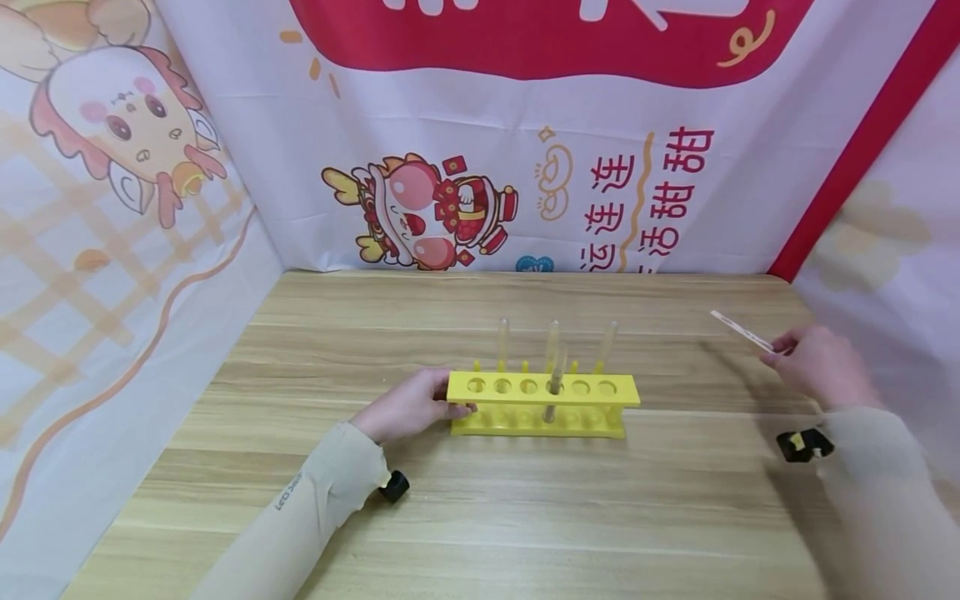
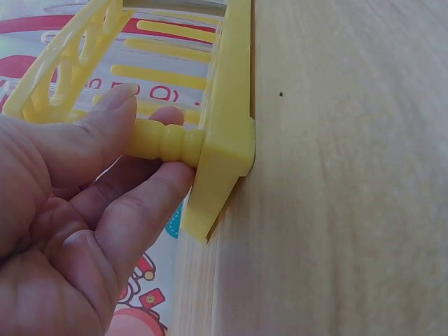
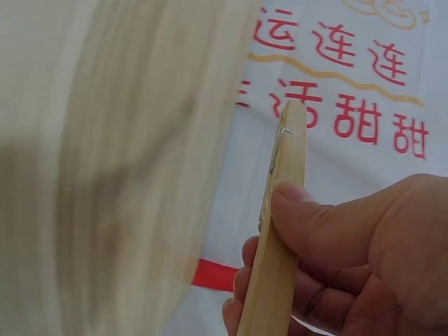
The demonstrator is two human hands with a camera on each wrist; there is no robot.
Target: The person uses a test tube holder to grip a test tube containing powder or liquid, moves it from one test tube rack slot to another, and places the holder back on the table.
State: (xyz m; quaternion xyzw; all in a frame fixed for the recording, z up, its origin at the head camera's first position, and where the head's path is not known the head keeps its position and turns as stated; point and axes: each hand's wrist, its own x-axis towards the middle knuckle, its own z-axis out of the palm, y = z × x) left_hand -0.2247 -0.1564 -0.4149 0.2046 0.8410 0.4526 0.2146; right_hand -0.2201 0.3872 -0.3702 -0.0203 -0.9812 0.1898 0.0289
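A yellow test tube rack (image 1: 543, 390) stands on the table. At its left end my left hand (image 1: 408, 406) grips the end post (image 2: 164, 140) between thumb and fingers. Three clear test tubes, among them the left one (image 1: 503, 343), stand upside down on the rear pegs. Another test tube (image 1: 557, 383) leans in a rack hole and looks greyish. Off to the right, my right hand (image 1: 817, 367) is raised, apart from the rack. It pinches a wooden test tube clamp (image 3: 283, 217) with a thin metal spring; the clamp's far end points left and away.
The wood-grain table (image 1: 525, 517) reaches back to a printed cloth (image 1: 450, 108). More cloth walls stand at the left (image 1: 97, 333) and right (image 1: 900, 233). A small black device (image 1: 805, 445) is on my right wrist, with another (image 1: 393, 487) on the left.
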